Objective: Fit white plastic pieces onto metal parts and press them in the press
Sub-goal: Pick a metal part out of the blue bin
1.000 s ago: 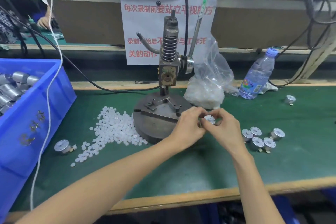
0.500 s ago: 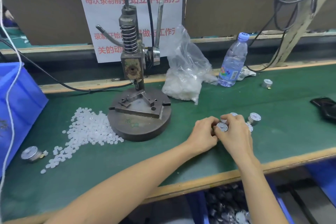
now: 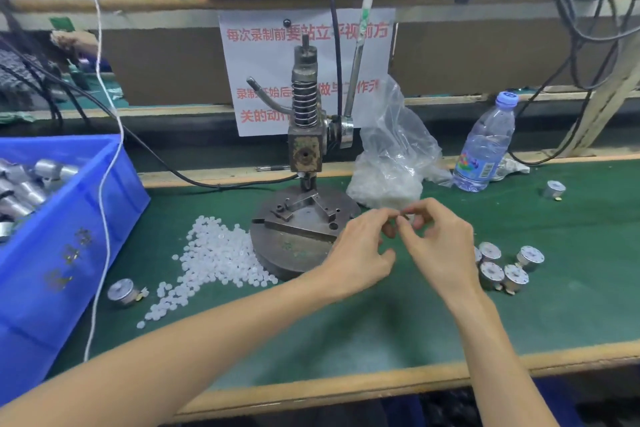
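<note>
fingers [image 3: 385,216] of left hand [image 3: 360,253] and right hand [image 3: 440,246] pinch one blurred piece [image 3: 409,217] (five metal parts [image 3: 491,272] nearby).

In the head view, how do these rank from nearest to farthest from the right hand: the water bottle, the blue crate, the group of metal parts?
1. group of metal parts, on the mat just right of the right hand.
2. water bottle, standing behind, to the right.
3. blue crate, far left.
</note>
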